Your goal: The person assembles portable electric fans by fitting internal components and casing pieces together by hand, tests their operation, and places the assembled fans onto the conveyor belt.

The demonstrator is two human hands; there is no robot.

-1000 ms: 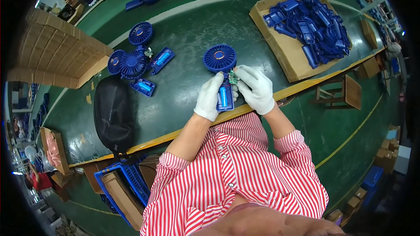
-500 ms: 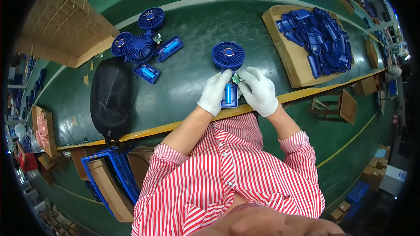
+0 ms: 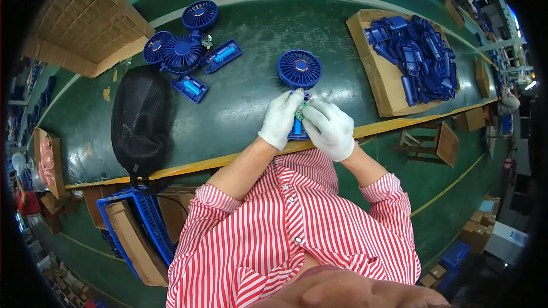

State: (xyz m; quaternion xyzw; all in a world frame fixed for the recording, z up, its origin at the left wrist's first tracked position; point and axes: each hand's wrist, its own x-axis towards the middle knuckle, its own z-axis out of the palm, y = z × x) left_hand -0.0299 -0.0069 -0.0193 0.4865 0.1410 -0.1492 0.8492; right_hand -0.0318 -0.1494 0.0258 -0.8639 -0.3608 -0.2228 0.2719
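Note:
A blue handheld fan (image 3: pixel 299 69) lies in front of me, its round grille away from me and its opened handle toward me. My left hand (image 3: pixel 280 118), in a white glove, is closed on the left side of the handle near the neck. My right hand (image 3: pixel 330 130), gloved too, pinches a small green circuit board (image 3: pixel 299 114) over the handle. Below the board, a light-blue cylindrical battery (image 3: pixel 297 128) shows in the handle; my fingers hide part of it. Thin wires at the neck are too small to make out.
More opened blue fans (image 3: pixel 182 51) with batteries lie at the left, beside a black mesh case (image 3: pixel 140 120). A cardboard tray (image 3: pixel 374 82) of blue handle shells stands at the right. An upright cardboard box (image 3: pixel 85 28) is far left. Yellow tape (image 3: pixel 188 169) runs along the near edge.
My right hand has moved slightly toward me and left, bringing the circuit board down over the battery. My left hand stays at the fan's neck. The whole view has shifted slightly.

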